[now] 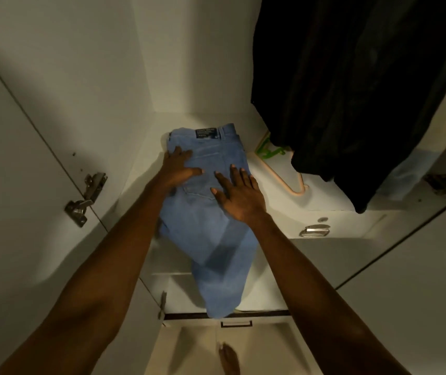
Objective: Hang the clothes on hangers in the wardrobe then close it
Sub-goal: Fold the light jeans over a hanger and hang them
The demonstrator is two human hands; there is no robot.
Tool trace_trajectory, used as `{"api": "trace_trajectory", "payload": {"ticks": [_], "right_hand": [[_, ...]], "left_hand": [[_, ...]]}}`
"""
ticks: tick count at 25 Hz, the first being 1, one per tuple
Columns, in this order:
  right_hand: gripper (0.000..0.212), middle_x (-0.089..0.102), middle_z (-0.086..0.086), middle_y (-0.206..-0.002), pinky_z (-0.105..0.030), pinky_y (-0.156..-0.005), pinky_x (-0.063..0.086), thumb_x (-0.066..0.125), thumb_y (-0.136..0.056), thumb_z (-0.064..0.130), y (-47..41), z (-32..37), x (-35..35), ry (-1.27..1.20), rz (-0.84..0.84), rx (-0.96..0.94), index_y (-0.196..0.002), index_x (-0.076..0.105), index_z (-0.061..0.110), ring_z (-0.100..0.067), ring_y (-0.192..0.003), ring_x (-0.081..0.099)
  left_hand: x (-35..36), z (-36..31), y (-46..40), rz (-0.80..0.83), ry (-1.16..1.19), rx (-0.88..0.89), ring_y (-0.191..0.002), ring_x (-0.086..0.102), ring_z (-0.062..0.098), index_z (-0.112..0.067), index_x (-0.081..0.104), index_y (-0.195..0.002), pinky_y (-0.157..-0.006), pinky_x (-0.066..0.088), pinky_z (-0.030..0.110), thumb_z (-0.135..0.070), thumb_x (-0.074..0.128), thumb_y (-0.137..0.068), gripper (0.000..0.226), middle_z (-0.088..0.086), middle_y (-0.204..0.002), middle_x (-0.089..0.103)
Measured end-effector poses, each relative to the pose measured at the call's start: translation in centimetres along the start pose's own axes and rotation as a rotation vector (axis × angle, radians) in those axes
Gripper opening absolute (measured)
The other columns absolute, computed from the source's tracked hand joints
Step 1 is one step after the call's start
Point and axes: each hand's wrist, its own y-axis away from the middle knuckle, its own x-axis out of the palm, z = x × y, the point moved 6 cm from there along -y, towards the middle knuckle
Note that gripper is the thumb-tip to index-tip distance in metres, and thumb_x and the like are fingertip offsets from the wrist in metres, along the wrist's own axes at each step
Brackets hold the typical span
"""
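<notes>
Inside an open white wardrobe (194, 63), seen from above, a person presses both hands onto a pair of light blue jeans (211, 212). At far left, the left door (13, 163) stands open, its metal hinge (87, 197) showing at the frame edge. The left hand (177, 170) lies flat on the jeans' left side near the waistband, fingers spread and straight, gripping nothing. The jeans lie folded on the wardrobe's white shelf (324, 196), the waistband with its dark label patch (207, 132) towards the back wall, while the legs spill over the shelf's front edge and hang down in front of a lower drawer (232, 345). The right hand (239, 194) rests palm down on the jeans' right half, fingers extended and slightly splayed, also holding nothing. Just to the right of the jeans, a peach-coloured hanger (296, 189) and a green hanger (269, 152) lie on the shelf, partly hidden under a black garment (357, 85) that hangs down at upper right. Below it, a drawer front carries a metal handle (314, 230). At far right, the right door (416, 266) stands open. A bare foot (230, 359) shows at bottom centre.
</notes>
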Motion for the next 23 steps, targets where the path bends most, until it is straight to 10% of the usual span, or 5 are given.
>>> {"api": "trace_trajectory", "payload": {"ticks": [4, 8, 12, 18, 23], "right_hand": [[0.068, -0.004, -0.002, -0.171, -0.047, -0.127, -0.002, 0.015, -0.099, 0.073, 0.2, -0.1, 0.0, 0.006, -0.017, 0.005, -0.160, 0.007, 0.045, -0.027, -0.157, -0.006], [0.068, -0.002, -0.001, -0.172, -0.047, -0.127, 0.000, 0.017, -0.098, 0.074, 0.3, 0.0, 0.1, 0.013, -0.006, 0.020, -0.160, 0.009, 0.047, -0.027, -0.158, -0.003], [0.069, -0.001, 0.000, -0.172, -0.047, -0.127, 0.000, 0.015, -0.097, 0.077, 0.5, 0.2, -0.2, -0.001, 0.001, 0.029, -0.159, 0.010, 0.048, -0.026, -0.158, -0.002], [0.070, 0.000, 0.001, -0.172, -0.051, -0.126, 0.002, 0.014, -0.096, 0.078, 0.6, 0.2, -0.4, 0.005, 0.002, 0.015, -0.160, 0.009, 0.047, -0.025, -0.158, -0.001], [0.071, 0.002, 0.002, -0.172, -0.055, -0.125, 0.006, 0.015, -0.095, 0.079, 0.2, 0.0, -0.2, 0.019, -0.013, 0.021, -0.159, 0.010, 0.049, -0.025, -0.157, 0.002]], "left_hand": [[1.1, -0.3, 13.6, -0.374, 0.294, 0.183, -0.132, 0.048, 0.011, -0.019, 0.047, -0.148, -0.109, 0.040, 0.025, -0.041, 0.077, -0.089, 0.070, -0.003, -0.147, 0.050], [5.1, 4.8, 24.6, -0.832, 0.456, 0.059, -0.105, 0.066, 0.020, -0.018, 0.061, -0.118, -0.092, 0.056, 0.048, -0.039, 0.081, -0.084, 0.045, 0.000, -0.115, 0.067], [9.8, 8.1, 22.7, -0.531, 0.622, -0.084, -0.106, 0.065, -0.003, -0.030, 0.056, -0.122, -0.091, 0.058, 0.047, -0.036, 0.097, -0.065, 0.071, -0.013, -0.116, 0.067], [13.7, 9.5, 16.3, -0.001, 0.589, -0.186, -0.120, 0.053, 0.015, -0.027, 0.044, -0.134, -0.099, 0.046, 0.022, -0.095, 0.073, -0.028, 0.130, -0.008, -0.128, 0.054], [16.2, 14.2, 18.5, -0.003, 0.475, -0.303, -0.099, 0.070, 0.023, -0.025, 0.065, -0.105, -0.094, 0.057, 0.037, -0.045, 0.096, -0.061, 0.058, -0.003, -0.101, 0.072]]}}
